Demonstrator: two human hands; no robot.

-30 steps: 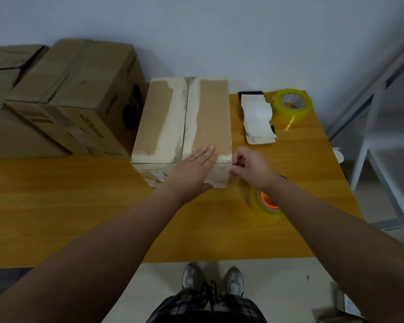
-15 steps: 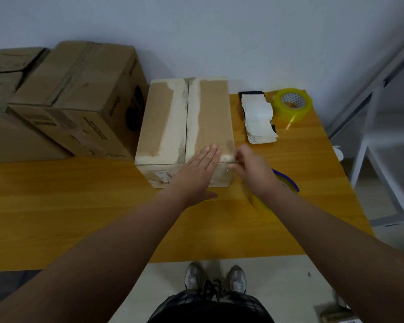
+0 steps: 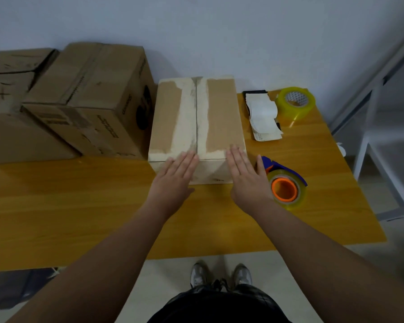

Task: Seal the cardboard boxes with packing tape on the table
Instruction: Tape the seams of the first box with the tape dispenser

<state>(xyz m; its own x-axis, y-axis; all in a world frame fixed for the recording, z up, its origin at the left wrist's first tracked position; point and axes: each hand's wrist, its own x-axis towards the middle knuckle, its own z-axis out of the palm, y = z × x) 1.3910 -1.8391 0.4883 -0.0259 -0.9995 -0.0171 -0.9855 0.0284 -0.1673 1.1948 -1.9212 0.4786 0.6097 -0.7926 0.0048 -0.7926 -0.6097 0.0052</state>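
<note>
My left hand (image 3: 175,176) and right hand (image 3: 245,178), fingers straight, flat on the near edge of the cardboard box (image 3: 196,117), box on an orange wooden table (image 3: 79,206), tape dispenser (image 3: 285,185) just right of the box, bigger cartons (image 3: 91,94) to its left, pale wall (image 3: 219,31) behind it

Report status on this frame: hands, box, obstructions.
Left hand and right hand open, flat on box near edge. Clear tape over seam: cannot tell. Tape dispenser beside right hand; nothing blocking.

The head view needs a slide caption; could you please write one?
Left hand and right hand press flat on the near end of a cardboard box, tape dispenser beside it.
</note>
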